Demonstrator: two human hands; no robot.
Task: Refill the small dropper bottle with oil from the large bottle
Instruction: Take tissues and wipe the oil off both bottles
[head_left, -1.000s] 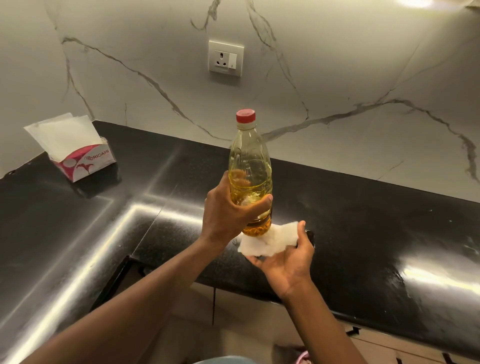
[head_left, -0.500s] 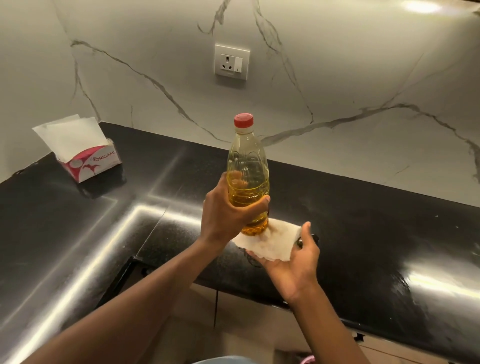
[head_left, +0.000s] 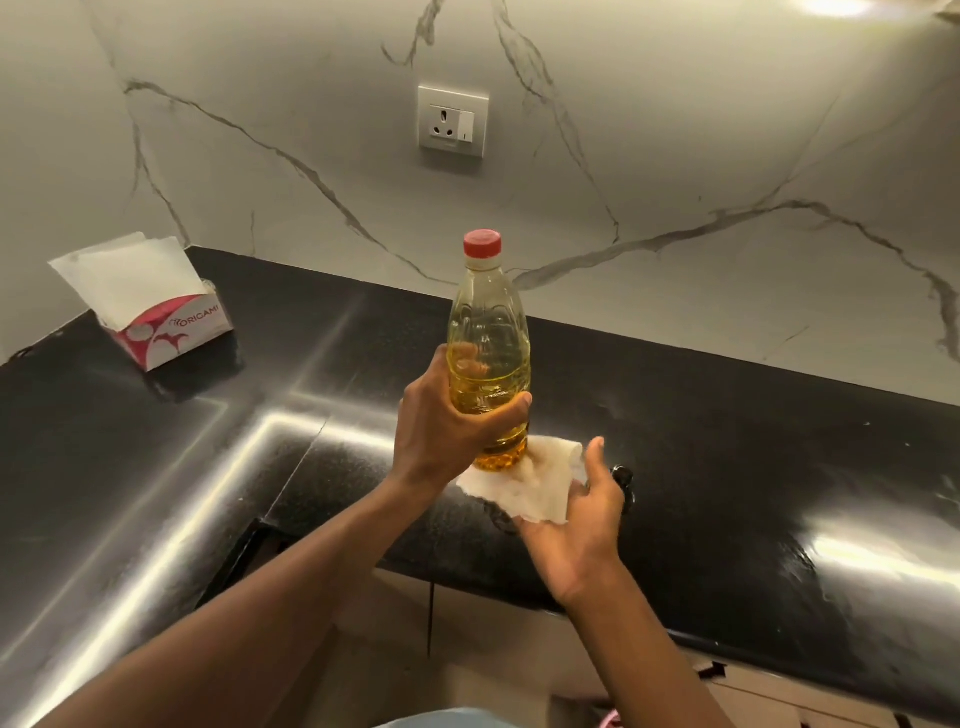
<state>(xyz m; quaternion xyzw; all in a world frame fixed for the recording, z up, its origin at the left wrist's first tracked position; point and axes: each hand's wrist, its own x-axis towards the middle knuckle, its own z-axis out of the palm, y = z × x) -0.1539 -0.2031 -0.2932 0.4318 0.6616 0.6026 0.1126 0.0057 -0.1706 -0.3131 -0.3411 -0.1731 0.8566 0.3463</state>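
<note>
The large clear bottle (head_left: 488, 332) with a red cap (head_left: 482, 244) is about half full of yellow oil and stands upright over the black counter (head_left: 753, 467). My left hand (head_left: 447, 431) grips it round the lower body. A white tissue (head_left: 524, 488) lies under the bottle's base, spread on the upturned fingers of my right hand (head_left: 576, 535), whose thumb points up and is off the paper. A small dark object (head_left: 623, 475) shows just behind my right hand, mostly hidden; I cannot tell whether it is the dropper bottle.
A red and white tissue box (head_left: 166, 327) with a sheet sticking out sits at the back left of the counter. A wall socket (head_left: 452, 122) is set in the marble wall behind. The counter's front edge runs below my hands, with cabinet fronts under it.
The tissue has gone from bunched against the bottle's base to spread flatter beneath it. My right thumb has lifted off the tissue. My left hand keeps the same grip.
</note>
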